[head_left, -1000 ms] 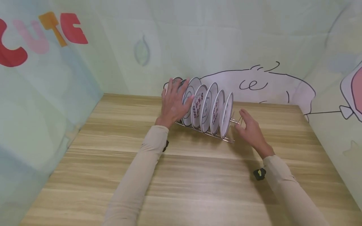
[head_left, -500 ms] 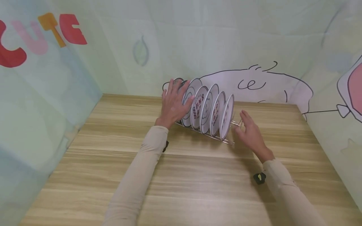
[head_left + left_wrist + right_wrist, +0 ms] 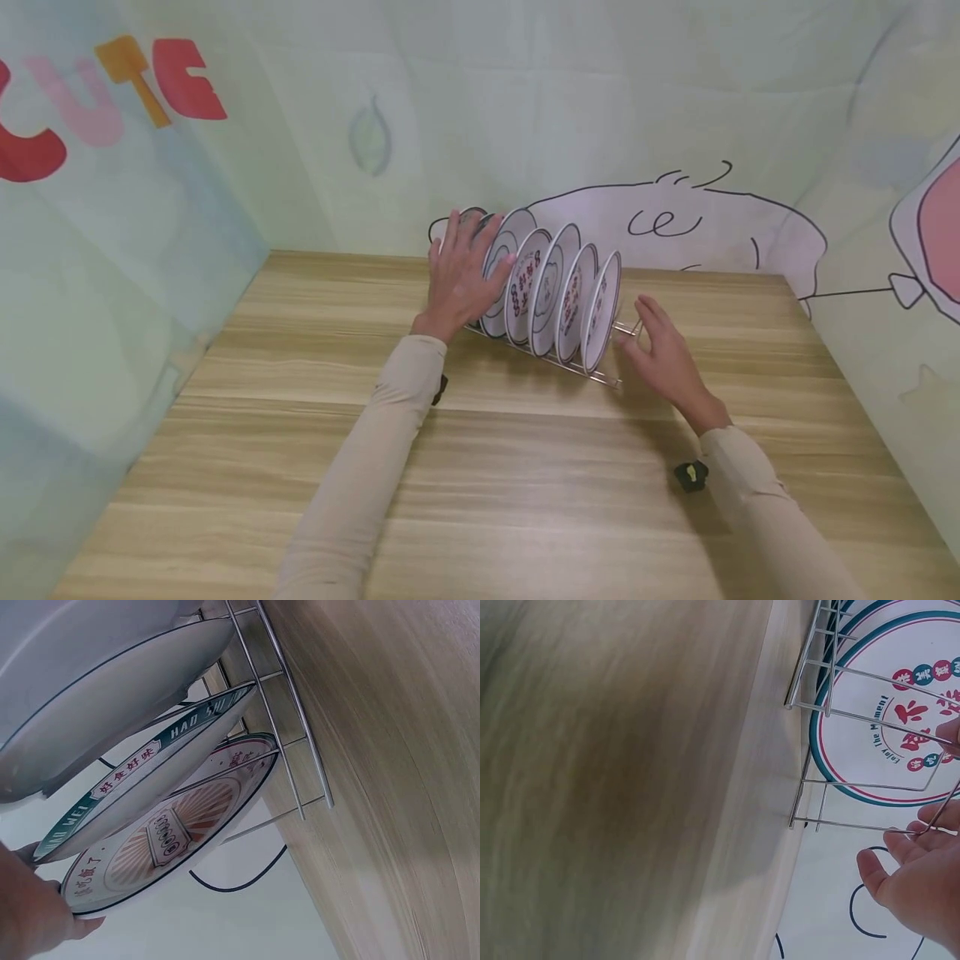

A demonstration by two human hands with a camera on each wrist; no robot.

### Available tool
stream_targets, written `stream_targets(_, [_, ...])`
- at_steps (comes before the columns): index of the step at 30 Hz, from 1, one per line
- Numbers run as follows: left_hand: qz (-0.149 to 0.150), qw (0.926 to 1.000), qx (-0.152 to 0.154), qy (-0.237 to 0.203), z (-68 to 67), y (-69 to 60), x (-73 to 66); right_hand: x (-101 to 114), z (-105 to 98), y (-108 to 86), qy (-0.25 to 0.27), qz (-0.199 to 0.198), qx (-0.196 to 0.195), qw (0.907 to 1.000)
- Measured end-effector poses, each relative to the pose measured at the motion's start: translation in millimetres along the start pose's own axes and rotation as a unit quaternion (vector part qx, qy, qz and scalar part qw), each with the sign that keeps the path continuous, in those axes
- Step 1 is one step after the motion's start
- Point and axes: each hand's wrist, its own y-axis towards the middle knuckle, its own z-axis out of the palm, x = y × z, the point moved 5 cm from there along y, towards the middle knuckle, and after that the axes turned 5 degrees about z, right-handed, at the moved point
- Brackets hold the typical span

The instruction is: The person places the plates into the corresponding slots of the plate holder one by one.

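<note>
Several white plates (image 3: 528, 285) with coloured rims and printed lettering stand on edge in a metal wire dish rack (image 3: 592, 373) near the back wall. Across the plates at the rack's left end rests my left hand (image 3: 463, 279), its fingers spread and extended over the rims. The left wrist view shows its fingertips at the edge of the outermost plate (image 3: 169, 840). My right hand (image 3: 663, 350) holds the wire end of the rack on the right; in the right wrist view the wire passes between thumb and fingers, beside a plate (image 3: 885, 727). My left palm is hidden.
The rack stands on a wood-grain table (image 3: 525, 492). Behind it rises a pale wall covering (image 3: 480, 100) with cartoon drawings, and similar coverings flank both sides. Small dark devices (image 3: 691, 476) sit at the wrists.
</note>
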Motion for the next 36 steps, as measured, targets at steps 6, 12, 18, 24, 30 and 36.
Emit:
stream_targets(6, [0.004,1.0,-0.002,-0.005,1.2,-0.4,-2.8,-1,-2,-3.4,0.002,0.0,-0.003,1.0])
stream_targets(12, [0.007,1.0,-0.001,-0.004,2.7,-0.1,-6.8,-2,-5,-7.1,0.003,-0.004,-0.011,0.9999])
stream_targets(18, [0.01,0.9999,-0.002,-0.006,4.3,-0.2,-10.4,-3,-7,-11.7,0.0,-0.007,-0.018,0.9998])
stream_targets(24, [0.011,0.9999,0.002,-0.004,5.2,0.3,-13.3,-3,-9,-16.4,0.005,0.001,-0.012,0.9999])
stream_targets(30, [0.012,0.9999,0.002,0.001,5.6,1.3,-14.7,-4,-9,-18.4,0.008,0.001,-0.011,0.9999])
stream_targets(36, [0.006,1.0,0.0,-0.008,6.7,-0.2,-15.8,-7,-8,-21.3,-0.004,0.007,-0.012,0.9999])
